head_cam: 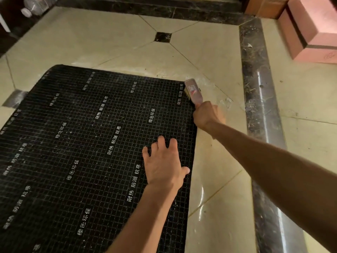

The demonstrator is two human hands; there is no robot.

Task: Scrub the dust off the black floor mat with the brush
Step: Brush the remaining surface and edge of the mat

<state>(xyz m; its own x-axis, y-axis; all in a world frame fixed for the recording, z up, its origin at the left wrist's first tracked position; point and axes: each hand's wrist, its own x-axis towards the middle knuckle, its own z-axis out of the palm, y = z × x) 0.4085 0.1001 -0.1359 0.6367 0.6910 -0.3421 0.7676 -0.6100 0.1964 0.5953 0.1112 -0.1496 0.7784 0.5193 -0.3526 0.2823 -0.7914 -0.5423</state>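
The black floor mat (82,152) is lying flat on the tiled floor (218,189), its printed grid side facing up, and it is filling most of the lower left of the view. Nearest, the left forearm is reaching up from the bottom edge and the left hand (164,165) is pressing palm-down on the mat close to its right edge. Its fingers (161,141) are lying spread apart and slightly curled, the thumb stretching toward the mat's right edge, gripping nothing. This hand is most likely pinning the mat so it is not sliding on the smooth tiles under the strokes.

Further out, the right arm is stretching nearly straight from the right side of the view across the bare floor. The right hand (207,115) is hovering at the mat's right edge, its fingers clamped around the handle of the brush (193,93). The brush is lying along the mat's far right corner, pale bristles facing down and toward the mat, apparently touching it, so that corner looks like the patch being scrubbed.

Pale dust is showing on the floor just beyond that corner. Beyond it, a dark stone border strip (259,99) is running along the right side of the floor.
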